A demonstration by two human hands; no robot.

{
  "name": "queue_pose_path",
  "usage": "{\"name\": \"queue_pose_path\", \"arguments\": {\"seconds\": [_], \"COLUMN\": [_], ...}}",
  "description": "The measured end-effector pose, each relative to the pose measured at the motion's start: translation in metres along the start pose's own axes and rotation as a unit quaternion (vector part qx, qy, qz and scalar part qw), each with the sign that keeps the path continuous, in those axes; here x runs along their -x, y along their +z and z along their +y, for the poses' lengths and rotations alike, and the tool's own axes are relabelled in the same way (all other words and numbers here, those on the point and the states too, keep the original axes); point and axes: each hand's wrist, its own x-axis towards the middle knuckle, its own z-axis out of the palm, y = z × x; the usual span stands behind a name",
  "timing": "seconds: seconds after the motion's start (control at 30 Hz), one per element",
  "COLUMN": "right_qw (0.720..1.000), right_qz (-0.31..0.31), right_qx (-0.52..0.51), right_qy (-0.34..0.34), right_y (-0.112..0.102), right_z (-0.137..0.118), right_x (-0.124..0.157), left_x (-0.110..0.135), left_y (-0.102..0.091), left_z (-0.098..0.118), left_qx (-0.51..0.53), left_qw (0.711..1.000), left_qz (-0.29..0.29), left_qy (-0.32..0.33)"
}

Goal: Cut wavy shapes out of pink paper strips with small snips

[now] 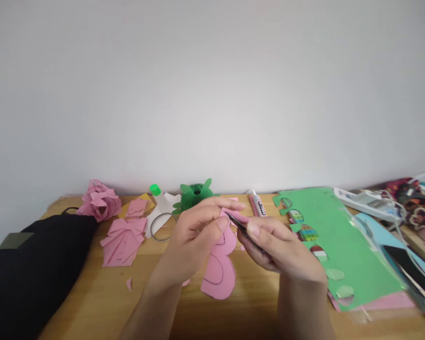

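My left hand (194,233) pinches the top of a pink foam sheet (219,269) marked with drawn petal outlines, which hangs down over the wooden table (156,307). My right hand (276,245) is closed round a dark, slim tool (242,230), probably scissors, whose tip meets the sheet's upper edge near my left fingertips. A green paper flower base (195,194) stands just behind my hands. A glue tube (259,205) lies to its right.
Pink cut pieces (123,238) and a pink paper flower (99,200) lie at the left, beside a black bag (28,274). A metal ring (162,225) and green-capped bottle (155,190) sit behind. Green foam sheets (340,245) and clutter fill the right side.
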Motion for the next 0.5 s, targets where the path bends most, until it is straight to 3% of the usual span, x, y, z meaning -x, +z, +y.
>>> {"name": "queue_pose_path", "arguments": {"seconds": [0.5], "right_qw": [1.0], "right_qz": [-0.004], "right_qx": [0.0], "right_qy": [0.013], "right_y": [0.0008], "right_z": [-0.0036], "right_x": [-0.0011], "left_x": [-0.0013], "left_y": [-0.0029], "left_z": [0.0032], "left_qx": [0.001], "left_qw": [1.0], "left_qz": [-0.016], "left_qy": [-0.011]}}
